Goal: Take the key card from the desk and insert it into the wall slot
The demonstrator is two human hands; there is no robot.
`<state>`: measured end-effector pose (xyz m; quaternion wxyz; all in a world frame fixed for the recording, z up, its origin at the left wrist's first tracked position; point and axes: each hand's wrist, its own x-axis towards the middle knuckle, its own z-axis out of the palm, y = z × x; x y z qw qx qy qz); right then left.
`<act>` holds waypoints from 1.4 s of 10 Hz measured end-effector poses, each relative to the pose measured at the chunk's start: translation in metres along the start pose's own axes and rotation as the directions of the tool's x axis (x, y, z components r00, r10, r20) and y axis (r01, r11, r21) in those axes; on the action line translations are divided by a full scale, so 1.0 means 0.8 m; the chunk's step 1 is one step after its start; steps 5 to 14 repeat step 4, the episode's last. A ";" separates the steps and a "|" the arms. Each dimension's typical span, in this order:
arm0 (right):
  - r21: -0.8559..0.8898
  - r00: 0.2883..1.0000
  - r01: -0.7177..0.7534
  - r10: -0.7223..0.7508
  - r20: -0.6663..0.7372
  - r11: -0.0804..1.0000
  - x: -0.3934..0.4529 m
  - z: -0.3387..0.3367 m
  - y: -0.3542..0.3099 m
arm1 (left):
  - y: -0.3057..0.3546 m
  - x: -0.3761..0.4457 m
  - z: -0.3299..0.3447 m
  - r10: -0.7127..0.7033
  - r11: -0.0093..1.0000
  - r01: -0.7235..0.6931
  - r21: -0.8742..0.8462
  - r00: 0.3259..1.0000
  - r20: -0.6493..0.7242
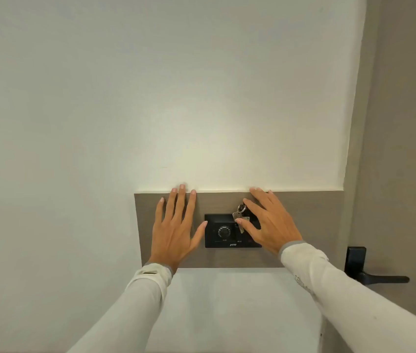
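**Key card at the slot, hands spread on the wall panel**

The person stands facing a wall, both arms raised to a grey-brown wooden panel that carries a black switch plate with a round dial. A dark door handle shows at the right edge.

The left hand lies flat and fully open on the panel just left of the plate, fingers spread, holding nothing; its thumb tip reaches the plate's left edge.

The right hand is also spread wide over the plate's right part, fingers extended upward. A key ring with a small metal key hangs just beside its index finger and thumb. The thumb tip rests at the key, but no closed grip is visible; whether the thumb is pinching anything cannot be told.

The key card itself is hard to make out: only a small pale patch shows behind the key at the plate's upper right, where the wall slot presumably sits, mostly hidden by the hand.

Judging from this, the fetching from the desk is done and the card seems seated or nearly seated in the slot. What is left is at most a final push and withdrawing the hands.
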<state>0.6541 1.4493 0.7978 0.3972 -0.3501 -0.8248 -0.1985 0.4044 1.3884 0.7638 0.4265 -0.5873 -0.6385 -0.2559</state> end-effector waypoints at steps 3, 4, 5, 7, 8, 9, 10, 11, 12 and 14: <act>0.142 0.983 -0.096 0.072 0.168 0.985 0.010 -0.018 -0.004 | -0.007 -0.005 -0.027 -0.001 1.000 0.001 0.002 1.000 0.012; 0.349 0.940 -0.255 0.145 0.310 0.902 0.020 -0.053 -0.008 | -0.014 0.012 -0.062 0.007 1.000 -0.007 -0.001 1.000 -0.014; 0.349 0.940 -0.255 0.145 0.310 0.902 0.020 -0.053 -0.008 | -0.014 0.012 -0.062 0.007 1.000 -0.007 -0.001 1.000 -0.014; 0.349 0.940 -0.255 0.145 0.310 0.902 0.020 -0.053 -0.008 | -0.014 0.012 -0.062 0.007 1.000 -0.007 -0.001 1.000 -0.014; 0.349 0.940 -0.255 0.145 0.310 0.902 0.020 -0.053 -0.008 | -0.014 0.012 -0.062 0.007 1.000 -0.007 -0.001 1.000 -0.014; 0.349 0.940 -0.255 0.145 0.310 0.902 0.020 -0.053 -0.008 | -0.014 0.012 -0.062 0.007 1.000 -0.007 -0.001 1.000 -0.014; 0.349 0.940 -0.255 0.145 0.310 0.902 0.020 -0.053 -0.008 | -0.014 0.012 -0.062 0.007 1.000 -0.007 -0.001 1.000 -0.014; 0.349 0.940 -0.255 0.145 0.310 0.902 0.020 -0.053 -0.008 | -0.014 0.012 -0.062 0.007 1.000 -0.007 -0.001 1.000 -0.014; 0.349 0.940 -0.255 0.145 0.310 0.902 0.020 -0.053 -0.008 | -0.014 0.012 -0.062 0.007 1.000 -0.007 -0.001 1.000 -0.014; 0.349 0.940 -0.255 0.145 0.310 0.902 0.020 -0.053 -0.008 | -0.014 0.012 -0.062 0.007 1.000 -0.007 -0.001 1.000 -0.014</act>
